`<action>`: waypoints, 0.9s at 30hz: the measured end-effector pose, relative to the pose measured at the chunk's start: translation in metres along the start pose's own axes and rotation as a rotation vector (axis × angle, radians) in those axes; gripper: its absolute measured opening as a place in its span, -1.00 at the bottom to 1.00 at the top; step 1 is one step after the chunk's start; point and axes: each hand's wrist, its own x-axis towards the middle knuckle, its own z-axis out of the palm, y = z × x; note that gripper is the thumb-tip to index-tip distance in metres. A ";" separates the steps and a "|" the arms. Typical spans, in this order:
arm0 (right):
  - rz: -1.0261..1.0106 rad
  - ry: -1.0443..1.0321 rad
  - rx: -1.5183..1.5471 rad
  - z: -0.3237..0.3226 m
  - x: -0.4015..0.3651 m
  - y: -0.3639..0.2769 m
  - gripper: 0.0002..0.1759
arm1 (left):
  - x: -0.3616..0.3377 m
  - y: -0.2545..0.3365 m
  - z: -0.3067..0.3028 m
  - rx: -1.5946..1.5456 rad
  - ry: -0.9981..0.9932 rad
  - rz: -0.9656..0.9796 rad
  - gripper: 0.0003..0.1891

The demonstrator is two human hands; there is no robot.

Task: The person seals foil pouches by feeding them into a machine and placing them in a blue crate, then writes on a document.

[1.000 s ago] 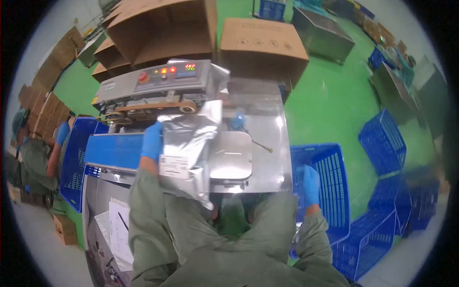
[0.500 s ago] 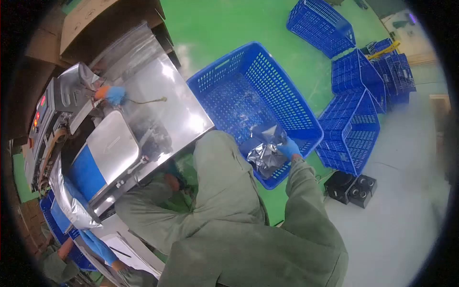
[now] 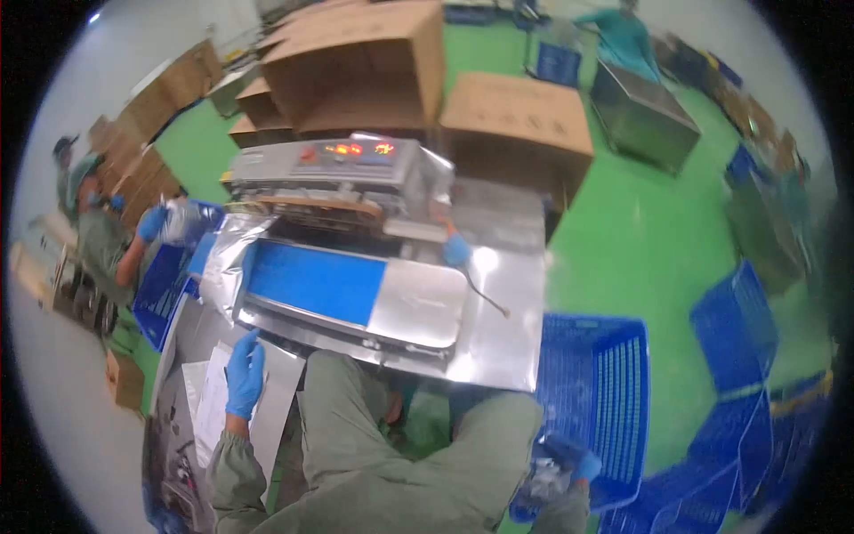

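Observation:
My left hand (image 3: 245, 374), in a blue glove, is open with nothing in it. It hovers over white papers (image 3: 212, 405) on the metal side table, just below the silver foil bag (image 3: 233, 267) that droops over the left end of the band sealer. Down at the right, my right hand (image 3: 587, 467), also gloved in blue, is closed at the edge of crumpled silver foil bags (image 3: 544, 481) inside the blue plastic basket (image 3: 623, 392). Blur partly hides its fingers. The band sealer (image 3: 329, 169) has lit red digits and a blue conveyor belt (image 3: 311, 283).
Cardboard boxes (image 3: 516, 116) stand behind the sealer. More blue baskets (image 3: 734, 329) are at the right. A co-worker (image 3: 111, 240) at the left handles a clear bag over another blue basket. Another person (image 3: 623, 40) stands at the back beside a metal cart (image 3: 645, 116).
The view has swung left and up, bringing the sealer to the middle and co-workers into sight. My left hand has come away from the sealer's end. My right hand stays in the basket.

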 end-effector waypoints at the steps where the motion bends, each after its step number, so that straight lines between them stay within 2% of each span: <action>1: -0.079 0.155 -0.119 -0.014 0.007 -0.005 -0.70 | 0.000 0.008 0.006 -0.025 0.018 0.073 -0.70; 3: 0.332 0.128 0.479 -0.128 0.015 -0.091 -0.68 | -0.003 0.037 0.019 -0.074 -0.031 0.166 -0.77; 4: 0.313 0.137 0.491 -0.153 0.024 -0.102 -0.68 | -0.006 0.059 0.028 -0.100 -0.093 0.179 -0.79; 6: 0.006 0.130 0.734 -0.195 0.031 -0.113 -0.64 | -0.014 0.118 0.043 -0.162 -0.259 0.321 -0.80; 8: 0.008 0.149 0.831 -0.271 0.026 -0.159 -0.63 | -0.017 0.160 0.078 -0.326 -0.485 0.442 -0.74; 9: 0.017 0.157 0.931 -0.301 0.020 -0.184 -0.61 | -0.025 0.190 0.091 -0.354 -0.570 0.554 -0.71; 10: 0.009 0.168 0.936 -0.328 0.014 -0.204 -0.61 | -0.033 0.195 0.126 -0.304 -0.662 0.617 -0.65; 11: -0.014 0.104 1.039 -0.352 0.008 -0.222 -0.64 | -0.040 0.217 0.147 -0.287 -0.696 0.819 -0.54; 12: -0.037 0.036 1.140 -0.374 0.004 -0.239 -0.67 | -0.048 0.238 0.168 -0.340 -0.773 0.914 -0.39; 13: -0.102 -0.025 1.162 -0.393 0.001 -0.254 -0.64 | -0.059 0.258 0.188 -0.376 -0.743 0.973 -0.32; 15: -0.148 0.016 1.146 -0.420 -0.003 -0.292 -0.62 | -0.079 0.284 0.220 -0.418 -0.700 1.043 -0.25; 17: -0.187 0.055 1.130 -0.433 0.001 -0.317 -0.60 | -0.097 0.292 0.241 -0.443 -0.511 1.114 -0.21; 18: -0.212 0.090 1.068 -0.434 0.005 -0.328 -0.60 | -0.097 0.289 0.244 -0.445 -0.505 1.122 -0.21; 20: -0.239 0.129 1.012 -0.432 0.013 -0.356 -0.60 | -0.093 0.282 0.242 -0.305 -0.475 0.965 -0.25; 21: -0.270 0.063 1.041 -0.429 0.015 -0.374 -0.60 | -0.087 0.272 0.248 -0.397 -0.409 0.960 -0.35; 22: -0.297 -0.004 1.071 -0.421 0.017 -0.387 -0.60 | -0.081 0.264 0.250 -0.393 -0.407 0.963 -0.35; 23: -0.298 -0.006 1.075 -0.404 0.024 -0.397 -0.60 | -0.076 0.256 0.250 -0.487 -0.466 0.844 -0.39; 24: -0.429 -0.017 0.958 -0.383 0.033 -0.409 -0.62 | -0.073 0.250 0.249 -0.579 -0.524 0.722 -0.42; 25: -0.557 -0.026 0.837 -0.372 0.037 -0.416 -0.64 | -0.070 0.249 0.238 -0.595 -0.490 0.655 -0.49; 27: -0.582 -0.048 0.850 -0.392 0.019 -0.440 -0.68 | -0.060 0.240 0.233 -0.608 -0.534 0.582 -0.50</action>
